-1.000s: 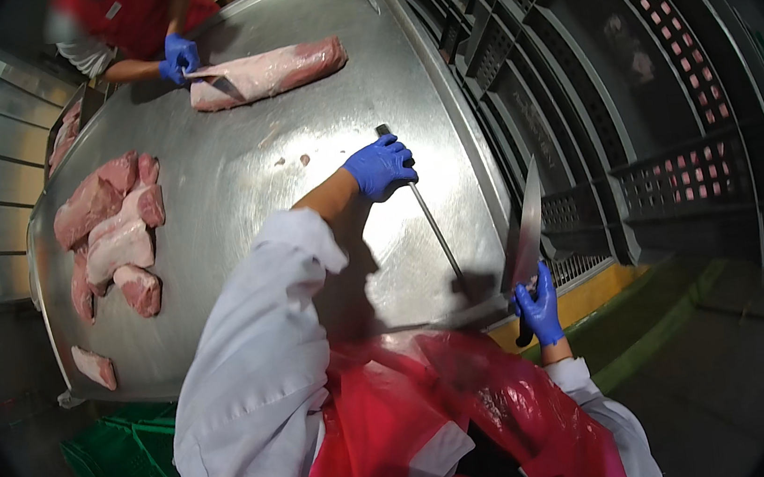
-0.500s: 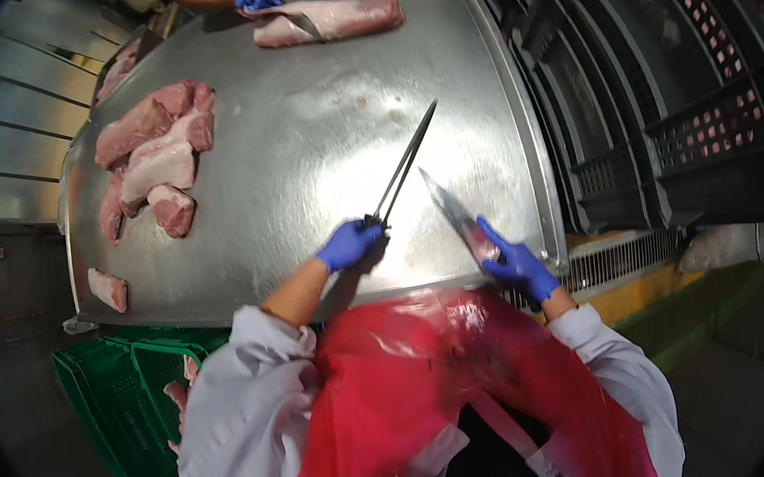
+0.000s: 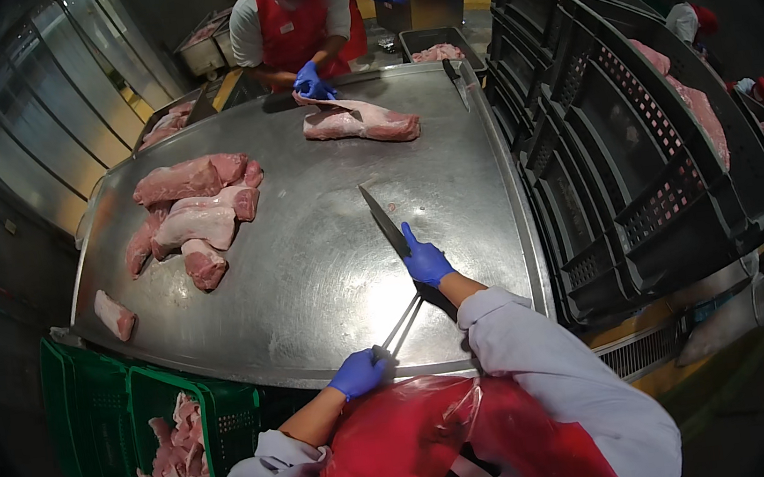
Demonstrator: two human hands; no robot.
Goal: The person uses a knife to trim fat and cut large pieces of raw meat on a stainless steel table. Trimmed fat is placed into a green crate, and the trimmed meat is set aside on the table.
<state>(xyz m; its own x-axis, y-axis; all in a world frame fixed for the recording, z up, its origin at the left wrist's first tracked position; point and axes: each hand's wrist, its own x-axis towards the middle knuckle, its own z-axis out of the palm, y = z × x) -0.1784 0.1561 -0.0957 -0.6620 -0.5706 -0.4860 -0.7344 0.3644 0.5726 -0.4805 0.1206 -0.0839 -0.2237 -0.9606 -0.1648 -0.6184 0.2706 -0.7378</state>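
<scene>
Clearly closed — right hand (image 3: pixel 426 257) on knife (image 3: pixel 384 222) — left hand (image 3: pixel 358 374) on rod (image 3: pixel 401 322).

The right fingers (image 3: pixel 409 234) have swung that knife (image 3: pixel 386 223) farther over the counter (image 3: pixel 318 255). The left fingers (image 3: pixel 373 362) pulled the steel (image 3: pixel 401 321) back.

Blue gloves (image 3: pixel 426 259), white sleeves (image 3: pixel 560 355) and a red, apparently plastic apron (image 3: pixel 396 444) show

Metal table (image 3: pixel 310 265): meat pieces (image 3: pixel 197 227), long slab (image 3: pixel 362 125), far knife (image 3: pixel 460 88).
</scene>
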